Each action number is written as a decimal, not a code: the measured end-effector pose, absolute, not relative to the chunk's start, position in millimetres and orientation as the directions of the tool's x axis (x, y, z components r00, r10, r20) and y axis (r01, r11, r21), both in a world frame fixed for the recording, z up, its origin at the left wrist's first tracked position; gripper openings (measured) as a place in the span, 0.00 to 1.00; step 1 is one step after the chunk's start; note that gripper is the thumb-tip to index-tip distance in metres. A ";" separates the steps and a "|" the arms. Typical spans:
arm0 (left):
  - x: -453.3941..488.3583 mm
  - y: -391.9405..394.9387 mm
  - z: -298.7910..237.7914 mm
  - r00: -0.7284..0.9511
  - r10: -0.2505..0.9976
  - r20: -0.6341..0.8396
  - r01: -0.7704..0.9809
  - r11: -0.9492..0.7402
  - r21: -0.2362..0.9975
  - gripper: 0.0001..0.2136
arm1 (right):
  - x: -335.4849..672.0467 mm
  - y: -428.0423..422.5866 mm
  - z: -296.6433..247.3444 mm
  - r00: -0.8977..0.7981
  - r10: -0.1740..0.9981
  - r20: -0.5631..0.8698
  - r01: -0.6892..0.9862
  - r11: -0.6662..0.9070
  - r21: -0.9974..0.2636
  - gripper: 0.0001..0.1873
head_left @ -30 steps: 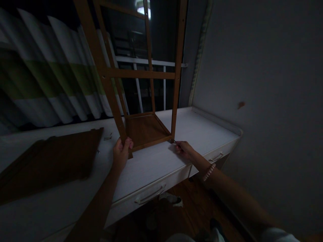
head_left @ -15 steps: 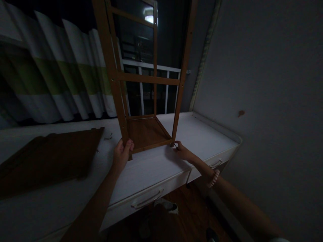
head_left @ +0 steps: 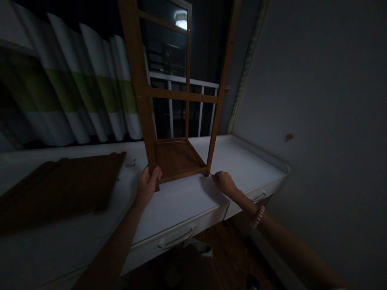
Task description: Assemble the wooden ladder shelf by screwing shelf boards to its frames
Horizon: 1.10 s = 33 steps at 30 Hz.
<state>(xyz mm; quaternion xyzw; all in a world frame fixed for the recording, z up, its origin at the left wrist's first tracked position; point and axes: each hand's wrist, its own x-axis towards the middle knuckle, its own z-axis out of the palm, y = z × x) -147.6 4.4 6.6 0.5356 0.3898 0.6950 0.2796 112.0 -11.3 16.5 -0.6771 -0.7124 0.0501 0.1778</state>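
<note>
We see a grey wall (head_left: 317, 100) filling the right half of the frame and a white curtain (head_left: 75, 92) with a green band across the upper left. A long white desk (head_left: 187, 201) runs along the lower part, from the left edge to the corner at the wall.

A tall wooden rack (head_left: 142, 92) stands upright on the desk at the centre of the frame. Its posts rise out of the top edge and its bottom shelf sits low, just above the desk top. A dark board (head_left: 60, 189) lies flat on the desk at the left, well apart from the rack.

Both arms reach up from the bottom edge. The left arm comes up straight from lower left. The left hand (head_left: 147, 186) wraps the foot of the rack's near left post, fingers curled round it and thumb up against the wood.

The right arm comes in slanting from lower right, wrist low over the desk edge, with a pale bead bracelet (head_left: 258, 215) on it. The right hand (head_left: 225, 183) rests by the near right post, fingertips pinched on a thin dark piece (head_left: 209, 174) that touches the post's foot. It is too small for us to tell what it is.

A few small screws (head_left: 130, 164) lie on the desk between the board and the rack.
</note>
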 end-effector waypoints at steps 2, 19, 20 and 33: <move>-146.5 3.1 7.9 -0.270 0.804 0.529 0.020 -0.545 0.838 0.13 | 116.3 -6.6 14.7 0.029 0.992 0.126 0.844 0.043 -0.535 0.15; -146.7 3.6 8.4 -0.248 0.828 0.502 -0.013 -0.521 0.853 0.13 | 130.5 3.7 -12.4 0.012 0.986 -0.167 0.124 -0.167 -0.978 0.07; -147.0 3.9 8.2 -0.244 0.825 0.509 -0.003 -0.526 0.851 0.13 | 129.6 5.0 -15.0 0.028 0.993 -0.117 0.153 -0.120 -0.981 0.07; -147.1 3.5 8.2 -0.217 0.820 0.530 -0.015 -0.546 0.838 0.13 | 121.6 -2.2 -6.5 -0.159 0.950 0.270 0.889 0.257 -0.379 0.11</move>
